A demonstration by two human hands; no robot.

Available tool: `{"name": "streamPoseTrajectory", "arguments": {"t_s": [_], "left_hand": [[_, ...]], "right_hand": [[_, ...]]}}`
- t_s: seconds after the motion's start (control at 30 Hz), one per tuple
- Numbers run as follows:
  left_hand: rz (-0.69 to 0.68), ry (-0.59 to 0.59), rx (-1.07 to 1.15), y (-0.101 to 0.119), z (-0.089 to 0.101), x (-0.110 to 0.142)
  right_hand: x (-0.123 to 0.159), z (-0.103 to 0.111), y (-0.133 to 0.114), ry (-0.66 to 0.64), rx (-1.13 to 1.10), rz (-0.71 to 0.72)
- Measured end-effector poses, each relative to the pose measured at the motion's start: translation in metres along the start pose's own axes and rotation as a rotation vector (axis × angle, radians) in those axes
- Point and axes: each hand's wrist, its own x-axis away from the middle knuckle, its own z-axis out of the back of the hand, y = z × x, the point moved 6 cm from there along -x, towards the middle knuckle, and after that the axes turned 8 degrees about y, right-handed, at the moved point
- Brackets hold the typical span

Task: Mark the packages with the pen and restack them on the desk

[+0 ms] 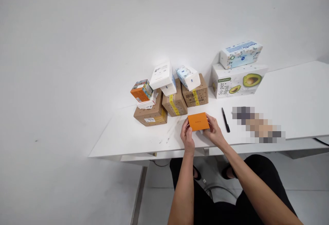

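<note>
An orange box with small dark print on its upper face is held near the front edge of the white table. My left hand grips its left side, fingers and thumb closed on it. On the opposite side, my right hand is closed round the box's right end. The underside of the box is hidden, and I cannot tell if it touches the table. To the right of my right hand lies a black pen. Behind the box stand brown cardboard cartons with yellow tape.
On the cartons rest a white box, a tissue pack and an orange-and-green box. Farther right, an avocado-printed carton carries another tissue pack. A pixelated patch covers something beside the pen. The white table backs onto a wall.
</note>
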Motion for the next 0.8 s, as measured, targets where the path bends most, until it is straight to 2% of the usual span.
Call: {"name": "streamPoseTrajectory", "arguments": {"t_s": [0.13,0.3,0.4,0.5,0.63,0.7,0.8], "left_hand": [[-0.031,-0.005,0.043,0.000,0.001,0.001],[-0.053,-0.029,0.040,0.004,-0.001,0.001],[-0.072,-0.025,0.039,0.005,-0.001,0.001],[-0.094,-0.007,0.033,0.004,0.002,0.001],[-0.080,-0.003,-0.050,-0.002,0.003,0.000],[-0.010,0.047,-0.107,-0.009,0.005,-0.002],[0.120,0.148,-0.176,-0.022,0.010,-0.007]], "right_hand": [[0.000,0.001,-0.003,-0.016,0.006,-0.005],[0.001,0.001,-0.011,-0.115,-0.095,-0.026],[0.001,0.002,-0.011,-0.113,-0.171,-0.084],[0.001,0.004,-0.006,-0.052,-0.208,-0.143],[0.004,0.010,0.007,0.129,-0.180,-0.193],[0.006,0.013,0.012,0.221,-0.128,-0.191],[0.009,0.014,0.010,0.284,-0.032,-0.133]]}}
